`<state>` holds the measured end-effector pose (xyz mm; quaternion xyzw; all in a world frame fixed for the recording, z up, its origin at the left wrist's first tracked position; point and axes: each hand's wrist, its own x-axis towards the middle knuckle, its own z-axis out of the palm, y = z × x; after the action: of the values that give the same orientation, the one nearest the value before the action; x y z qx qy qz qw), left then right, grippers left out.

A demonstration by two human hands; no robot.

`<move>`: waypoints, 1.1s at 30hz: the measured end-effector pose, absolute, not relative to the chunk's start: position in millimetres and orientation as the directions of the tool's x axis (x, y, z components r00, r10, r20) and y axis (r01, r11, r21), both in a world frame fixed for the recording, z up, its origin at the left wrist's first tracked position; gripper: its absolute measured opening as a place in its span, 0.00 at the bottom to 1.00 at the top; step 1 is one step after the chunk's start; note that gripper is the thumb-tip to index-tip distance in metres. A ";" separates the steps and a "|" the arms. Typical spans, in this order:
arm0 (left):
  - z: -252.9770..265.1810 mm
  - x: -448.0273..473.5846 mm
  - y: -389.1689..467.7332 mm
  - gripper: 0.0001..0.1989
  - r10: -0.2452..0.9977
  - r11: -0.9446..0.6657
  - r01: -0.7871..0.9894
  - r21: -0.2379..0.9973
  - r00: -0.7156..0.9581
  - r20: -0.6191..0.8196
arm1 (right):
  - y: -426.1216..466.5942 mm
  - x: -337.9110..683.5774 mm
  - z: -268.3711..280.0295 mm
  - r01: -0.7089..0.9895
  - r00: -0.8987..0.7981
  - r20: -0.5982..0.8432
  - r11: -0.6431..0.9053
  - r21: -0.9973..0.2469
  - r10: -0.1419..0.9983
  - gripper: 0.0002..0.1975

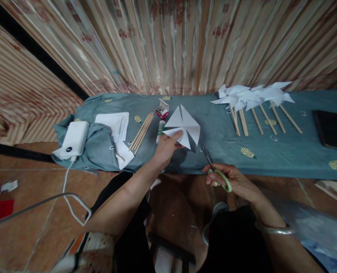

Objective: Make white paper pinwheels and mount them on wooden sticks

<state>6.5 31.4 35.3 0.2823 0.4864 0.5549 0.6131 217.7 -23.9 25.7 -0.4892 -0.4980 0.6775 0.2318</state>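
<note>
A white paper square [189,123], slit from its corners toward the middle, is pinched at its near part by my left hand [168,147], thumb on top. My right hand [223,177] grips scissors [209,156] by their pale green handles at the bench's front edge. The blades point away from me, to the right of the paper and apart from it. Just left of the paper stand a glue stick [160,128] and an open little red box [162,110] holding small metal pieces. Several thin wooden sticks [142,132] lie farther left.
Several finished paper pinwheels [250,96] on wooden sticks lie at the back right, with a black phone [331,129] beyond them. On the left are white paper sheets [114,123] and a white power bank [76,138] with a cable. A pleated curtain [168,45] hangs behind the cloth-covered bench [222,146].
</note>
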 end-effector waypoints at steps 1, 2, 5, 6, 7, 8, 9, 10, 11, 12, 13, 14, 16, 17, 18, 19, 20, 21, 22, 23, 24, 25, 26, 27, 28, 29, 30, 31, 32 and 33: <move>35.2 6.4 30.6 0.08 0.955 0.235 -0.407 0.883 -0.073 -0.288 | -21.7 221.3 25.7 0.169 -0.356 -0.416 -0.381 -0.909 0.837 0.24; 35.3 6.7 29.4 0.08 0.954 0.251 -0.405 0.879 -0.053 -0.296 | -19.2 224.6 25.5 0.158 -0.286 -0.389 -0.357 -0.921 0.876 0.24; 36.0 9.9 24.4 0.06 0.948 0.303 -0.382 0.873 0.022 -0.319 | -10.9 232.2 24.6 0.113 -0.079 -0.265 -0.255 -0.960 0.961 0.24; 36.1 11.2 22.5 0.06 0.946 0.314 -0.374 0.873 0.049 -0.320 | -8.4 233.7 24.5 0.100 -0.025 -0.225 -0.222 -0.970 0.974 0.23; 35.9 12.4 20.6 0.06 0.944 0.325 -0.367 0.872 0.077 -0.320 | -6.0 234.5 24.6 0.086 0.011 -0.200 -0.200 -0.976 0.980 0.23; 35.3 13.4 18.9 0.06 0.941 0.339 -0.357 0.870 0.103 -0.324 | -4.0 234.8 24.9 0.073 0.037 -0.184 -0.186 -0.980 0.982 0.22; 34.3 14.2 17.3 0.07 0.935 0.354 -0.343 0.870 0.126 -0.331 | -2.3 234.4 25.2 0.062 0.056 -0.173 -0.177 -0.982 0.983 0.22; 33.0 14.7 15.9 0.06 0.928 0.371 -0.323 0.871 0.149 -0.341 | -0.8 233.5 25.5 0.056 0.061 -0.167 -0.171 -0.984 0.984 0.22; 31.4 15.0 14.8 0.06 0.921 0.387 -0.297 0.873 0.168 -0.351 | 0.3 232.2 25.6 0.053 0.053 -0.167 -0.170 -0.984 0.985 0.21; 29.7 15.1 13.8 0.06 0.915 0.399 -0.269 0.877 0.185 -0.359 | 1.1 230.4 25.4 0.044 0.042 -0.171 -0.173 -0.984 0.984 0.20; 28.1 15.1 13.1 0.06 0.909 0.407 -0.240 0.881 0.199 -0.366 | 1.6 228.2 25.0 0.022 0.030 -0.181 -0.182 -0.983 0.983 0.19; 26.6 15.0 12.6 0.06 0.905 0.413 -0.215 0.885 0.210 -0.371 | 2.0 225.7 24.4 -0.016 0.015 -0.198 -0.198 -0.980 0.980 0.19; 25.1 15.0 12.3 0.07 0.898 0.418 -0.177 0.891 0.225 -0.377 | 2.4 220.3 22.7 -0.109 -0.019 -0.249 -0.249 -0.962 0.968 0.19; 25.2 15.2 12.5 0.08 0.898 0.419 -0.166 0.893 0.225 -0.379 | 2.7 217.7 21.7 -0.148 -0.040 -0.279 -0.282 -0.948 0.959 0.19; 26.0 15.6 12.8 0.08 0.897 0.422 -0.165 0.891 0.223 -0.383 | 3.0 215.1 20.8 -0.177 -0.054 -0.305 -0.309 -0.934 0.951 0.20; 27.5 16.2 13.2 0.10 0.896 0.427 -0.179 0.887 0.220 -0.387 | 3.6 212.7 20.0 -0.197 -0.060 -0.324 -0.330 -0.923 0.944 0.21; 29.5 16.9 13.5 0.13 0.893 0.436 -0.206 0.876 0.221 -0.392 | 4.4 210.5 19.2 -0.210 -0.054 -0.334 -0.337 -0.918 0.941 0.22; 31.8 17.9 13.8 0.16 0.888 0.449 -0.246 0.859 0.229 -0.398 | 5.5 208.3 18.6 -0.220 -0.033 -0.332 -0.331 -0.918 0.943 0.23; 34.3 19.0 13.9 0.19 0.883 0.461 -0.296 0.836 0.241 -0.402 | 6.8 206.1 18.2 -0.227 0.001 -0.321 -0.313 -0.922 0.947 0.23; 36.7 20.3 13.7 0.23 0.881 0.469 -0.350 0.811 0.253 -0.401 | 8.2 203.8 17.9 -0.230 0.043 -0.307 -0.290 -0.929 0.951 0.23; 38.5 22.0 13.4 0.26 0.881 0.470 -0.400 0.787 0.260 -0.395 | 9.7 201.2 18.0 -0.229 0.086 -0.292 -0.266 -0.936 0.953 0.23; 39.8 23.9 12.9 0.28 0.886 0.464 -0.441 0.768 0.257 -0.387 | 11.1 198.3 18.2 -0.225 0.129 -0.275 -0.242 -0.944 0.953 0.23; 40.4 26.3 12.4 0.29 0.892 0.452 -0.470 0.758 0.248 -0.378 | 12.5 195.0 18.7 -0.219 0.169 -0.257 -0.218 -0.951 0.952 0.23; 40.3 29.0 12.0 0.28 0.899 0.438 -0.480 0.760 0.238 -0.368 | 13.8 191.6 19.3 -0.210 0.201 -0.236 -0.194 -0.958 0.951 0.23; 39.6 32.1 11.8 0.26 0.907 0.421 -0.471 0.775 0.224 -0.356 | 14.9 188.0 20.0 -0.200 0.217 -0.218 -0.175 -0.964 0.951 0.23; 38.5 35.5 11.8 0.24 0.916 0.402 -0.450 0.798 0.202 -0.347 | 15.9 184.4 20.7 -0.190 0.226 -0.201 -0.159 -0.969 0.953 0.23; 37.1 38.9 12.2 0.21 0.924 0.382 -0.421 0.823 0.174 -0.340 | 16.8 180.9 21.5 -0.180 0.233 -0.187 -0.146 -0.973 0.954 0.22; 35.7 42.2 12.9 0.19 0.933 0.358 -0.401 0.843 0.130 -0.334 | 17.6 177.7 22.1 -0.172 0.237 -0.179 -0.141 -0.975 0.955 0.21; 34.4 45.2 13.9 0.17 0.940 0.337 -0.393 0.855 0.090 -0.329 | 18.4 174.8 22.7 -0.166 0.241 -0.178 -0.140 -0.976 0.954 0.21; 33.3 47.6 15.1 0.16 0.945 0.317 -0.399 0.861 0.055 -0.323 | 19.1 172.4 23.3 -0.164 0.244 -0.180 -0.142 -0.976 0.953 0.21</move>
<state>47.6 15.1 33.3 0.2933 0.4658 0.5055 0.6645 172.4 19.1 23.3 -0.5623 -0.3509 0.5048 0.5530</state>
